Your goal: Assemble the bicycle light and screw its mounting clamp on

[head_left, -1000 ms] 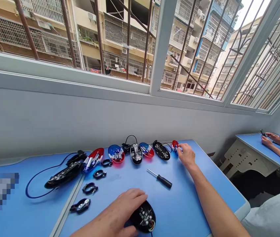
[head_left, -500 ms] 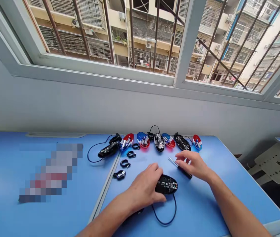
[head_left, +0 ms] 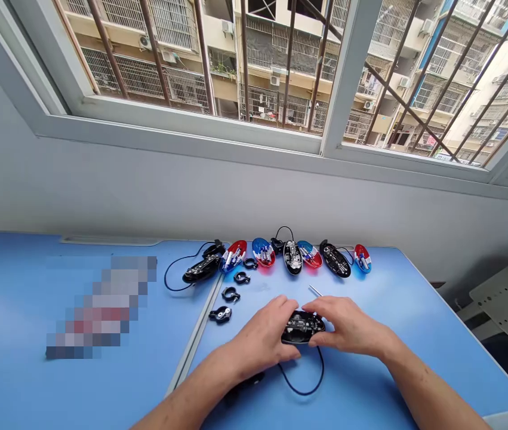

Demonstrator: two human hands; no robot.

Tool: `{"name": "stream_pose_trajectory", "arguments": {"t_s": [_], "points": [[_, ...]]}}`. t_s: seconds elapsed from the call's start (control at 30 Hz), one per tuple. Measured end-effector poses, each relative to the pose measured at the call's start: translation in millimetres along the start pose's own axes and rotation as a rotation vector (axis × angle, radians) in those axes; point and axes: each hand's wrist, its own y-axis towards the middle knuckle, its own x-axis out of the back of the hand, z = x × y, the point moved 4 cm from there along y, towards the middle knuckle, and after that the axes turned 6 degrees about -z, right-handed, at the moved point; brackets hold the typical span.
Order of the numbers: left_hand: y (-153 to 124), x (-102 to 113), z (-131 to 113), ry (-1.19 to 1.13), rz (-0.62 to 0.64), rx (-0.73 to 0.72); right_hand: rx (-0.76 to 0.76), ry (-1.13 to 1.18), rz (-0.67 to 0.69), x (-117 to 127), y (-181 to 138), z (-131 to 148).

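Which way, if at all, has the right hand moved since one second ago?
Yes: judged against the desk's far right corner, the right hand has come nearer and leftward, from the rightmost red-and-blue shell to the black shell.

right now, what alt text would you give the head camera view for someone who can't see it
A person's left hand and right hand hold a black oval housing with exposed circuitry over a smooth blue desk. Beyond them, four glossy red-and-blue oval shells sit among black oval parts; four small black clamps lie to the housing's left.
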Motion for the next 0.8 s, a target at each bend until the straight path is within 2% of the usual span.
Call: {"name": "stream_pose_trajectory", "arguments": {"t_s": [0.23, 0.53, 0.8], "points": [[-5.8, 15.6, 1.4, -0.06, 0.003, -0.003, -0.02, 0.001, -0.018, 0.5, -0.3, -7.6], [-5.2, 13.9, -3.3, -0.004, 0.013, -0.012, 0.004, 0.005, -0.034, 0.0, -0.9, -5.5], [-4.7, 12.0, -1.5, 0.009, -0.01, -0.043, -0.006, -0.008, 0.007, 0.2, -1.5, -6.3]]}}
